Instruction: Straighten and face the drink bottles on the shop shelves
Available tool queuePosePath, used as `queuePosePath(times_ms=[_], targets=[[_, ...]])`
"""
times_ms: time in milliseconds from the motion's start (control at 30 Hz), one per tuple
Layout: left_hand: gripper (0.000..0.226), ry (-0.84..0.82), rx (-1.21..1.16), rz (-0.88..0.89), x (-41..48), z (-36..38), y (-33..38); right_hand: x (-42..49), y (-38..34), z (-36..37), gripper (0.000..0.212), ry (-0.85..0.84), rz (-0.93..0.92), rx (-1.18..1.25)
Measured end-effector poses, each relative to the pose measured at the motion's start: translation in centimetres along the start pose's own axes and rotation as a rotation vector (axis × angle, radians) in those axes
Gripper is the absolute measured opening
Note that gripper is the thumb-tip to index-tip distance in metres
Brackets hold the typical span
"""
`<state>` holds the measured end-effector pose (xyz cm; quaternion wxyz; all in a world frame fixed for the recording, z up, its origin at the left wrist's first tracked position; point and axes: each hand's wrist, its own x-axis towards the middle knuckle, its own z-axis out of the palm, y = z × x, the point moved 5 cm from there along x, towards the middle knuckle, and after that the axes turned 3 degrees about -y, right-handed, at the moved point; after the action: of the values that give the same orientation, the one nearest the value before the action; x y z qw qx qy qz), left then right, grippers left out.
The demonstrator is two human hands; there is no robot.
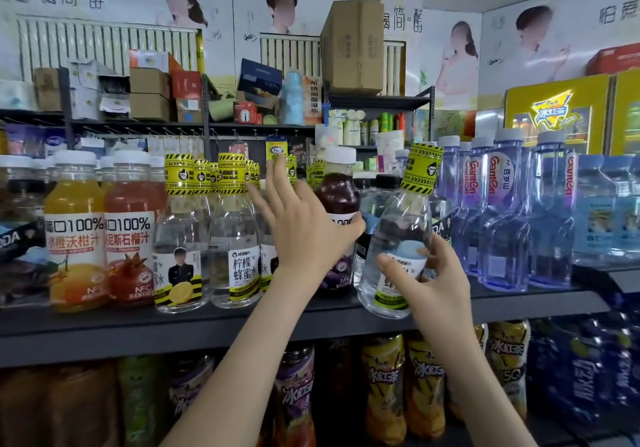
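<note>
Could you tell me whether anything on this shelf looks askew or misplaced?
Yes. The clear yellow-capped bottle in the right hand tilts, cap to the right. The dark purple juice bottle that the left hand touches stands apart from the orange juice and red juice further left.

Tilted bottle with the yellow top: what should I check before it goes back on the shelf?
1. Grip: the right hand holds the clear bottle, ok.
2. Straight: not ok, the clear bottle tilts.
3. Facing: cannot tell, the hand covers part of its label.
4. Neighbour: the left hand touches the purple juice bottle, ok.
5. Free spot on the shelf: cannot tell, the hands hide it.
</note>
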<state>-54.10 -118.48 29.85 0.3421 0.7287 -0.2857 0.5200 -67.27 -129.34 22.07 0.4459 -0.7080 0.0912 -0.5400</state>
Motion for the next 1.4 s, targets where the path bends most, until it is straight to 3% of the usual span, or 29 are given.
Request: queuePosePath(times_ms=[133, 233, 267, 400, 500, 633, 700, 833, 933, 1233, 1400], targets=[[0.075, 0.068, -0.167, 0.059, -0.6, -0.3, -0.3, -0.1, 0.1, 0.5, 0.091, -0.024, 0.02, -0.011], [0.067, 0.118, -0.308, 0.072, -1.3, -1.0, -0.4, 0.3, 0.0, 0.8, 0.043, -0.045, 0.035, 0.022], [0.065, 0.132, -0.358, 0.07, -1.6, -1.2, -0.3, 0.4, -0.2, 1.0, 0.036, -0.049, 0.03, 0.019], [0.069, 0.108, -0.607, 0.058, -2.3, -1.0, -0.7, 0.5, -0.2, 1.1, 0.042, -0.048, 0.021, 0.003], [0.068, 0.02, -0.988, -0.043, -2.4, -1.3, -1.2, 0.5, 0.1, 0.9, 0.042, -0.025, -0.009, 0.017], [0.056, 0.086, -1.267, -0.187, -2.1, -3.1, -1.6, 0.2, -0.2, 0.7, 0.039, 0.035, -0.052, 0.03], [0.053, 0.12, -1.297, -0.237, -1.7, -4.0, -2.3, 0.0, -0.3, 1.1, 0.042, 0.045, -0.061, 0.019], [0.053, 0.086, -1.349, -0.329, -0.7, -5.6, -4.5, -0.2, -0.5, 3.0, 0.078, 0.005, -0.085, -0.026], [0.053, 0.055, -1.352, -0.357, -0.9, -6.3, -6.5, -0.2, -0.5, 5.1, 0.072, -0.023, -0.13, -0.15], [0.057, 0.026, -1.219, -0.48, -2.5, -6.8, -10.5, 0.3, -0.2, 8.4, 0.089, 0.026, -0.155, -0.326], [0.059, -0.024, -1.165, -0.497, -3.3, -6.9, -10.9, 0.1, -0.5, 8.7, 0.085, 0.105, -0.232, -0.409]])
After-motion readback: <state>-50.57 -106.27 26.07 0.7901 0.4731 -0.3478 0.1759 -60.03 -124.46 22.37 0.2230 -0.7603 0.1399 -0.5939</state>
